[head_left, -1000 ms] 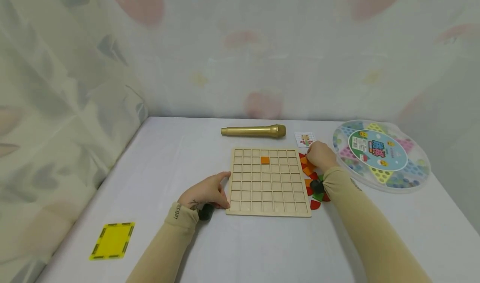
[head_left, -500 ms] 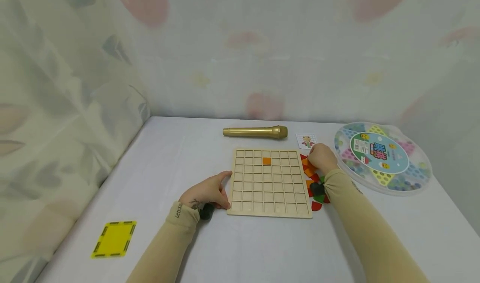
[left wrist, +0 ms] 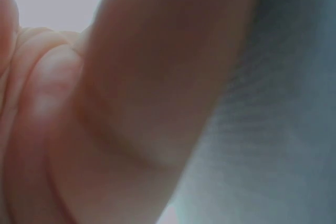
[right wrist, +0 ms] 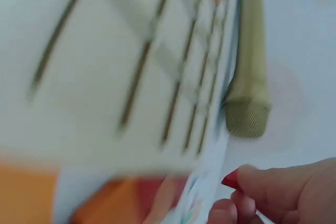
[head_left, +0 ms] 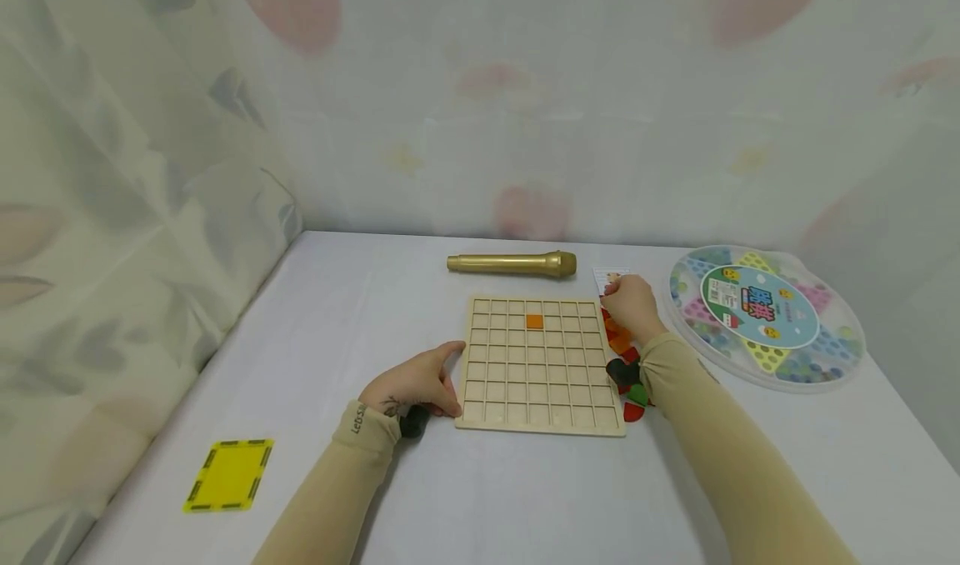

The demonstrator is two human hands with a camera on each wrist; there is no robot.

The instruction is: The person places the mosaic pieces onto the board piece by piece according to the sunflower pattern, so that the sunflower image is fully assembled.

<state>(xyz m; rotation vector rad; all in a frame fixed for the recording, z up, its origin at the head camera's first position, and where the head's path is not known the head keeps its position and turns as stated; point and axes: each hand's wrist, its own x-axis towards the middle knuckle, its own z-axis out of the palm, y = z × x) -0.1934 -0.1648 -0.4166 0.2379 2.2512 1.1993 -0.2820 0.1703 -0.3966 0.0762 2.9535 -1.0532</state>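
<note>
The wooden grid board [head_left: 536, 382] lies flat on the table, one orange square tile [head_left: 534, 322] in a cell near its top. My left hand [head_left: 412, 382] rests beside it, thumb and index finger spread and touching its left edge. The left wrist view shows mostly blurred fingers [left wrist: 147, 77]. My right hand [head_left: 633, 305] is above the board's top right corner. In the right wrist view its thumb and fingertips pinch a small red piece [right wrist: 230, 179]. Under that hand, loose orange, red and green pieces [head_left: 621, 344] lie along the board's right edge, partly hidden by the wrist.
A gold microphone [head_left: 510, 264] lies behind the board. A small picture card [head_left: 606, 276] is partly covered by the right hand. The round Chinese checkers case [head_left: 765, 319] sits at the back right. A yellow square marker [head_left: 228, 476] is at the front left.
My right hand has lifted from the loose pieces and shifted slightly left and away, now overlapping the card, with a red piece in its fingertips. The left hand stays at the board's edge.
</note>
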